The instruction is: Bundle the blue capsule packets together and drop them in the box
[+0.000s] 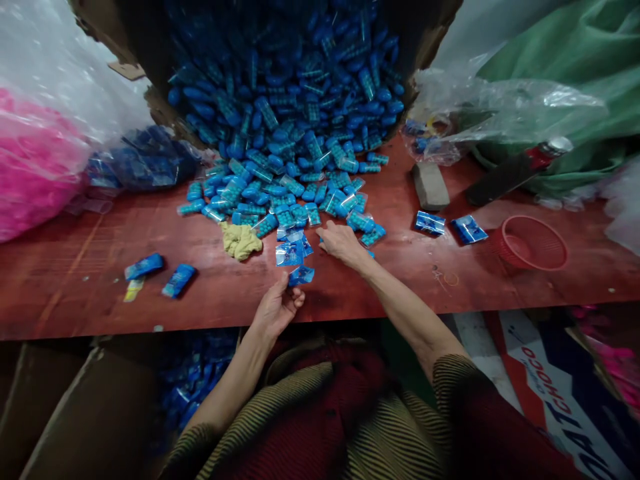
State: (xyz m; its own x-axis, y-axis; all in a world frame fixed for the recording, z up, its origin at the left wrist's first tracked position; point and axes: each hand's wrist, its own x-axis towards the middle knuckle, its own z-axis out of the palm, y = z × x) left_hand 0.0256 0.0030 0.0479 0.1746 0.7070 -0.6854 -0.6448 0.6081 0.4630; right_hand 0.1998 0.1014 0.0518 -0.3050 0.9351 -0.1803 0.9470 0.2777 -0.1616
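Near the table's front edge, my left hand [279, 301] pinches a small blue printed card [301, 275] between thumb and fingers. My right hand [344, 244] reaches to the near edge of a heap of small clear tubes with blue caps [300, 183], filled with blue-green beads. Its fingers are curled downward, and whatever lies under them is mostly hidden. More blue printed cards [289, 253] lie on the table between the two hands. A crumpled yellow cloth [241, 241] sits to their left, touching the heap's edge.
Behind the heap, a torn cardboard box [430, 40] spills tubes onto the red table [350, 300]. Blue packs [179, 281] lie left, others [429, 223] right. A grey block [431, 186], a dark bottle-like object [505, 177] and a red basket [534, 265] stand right.
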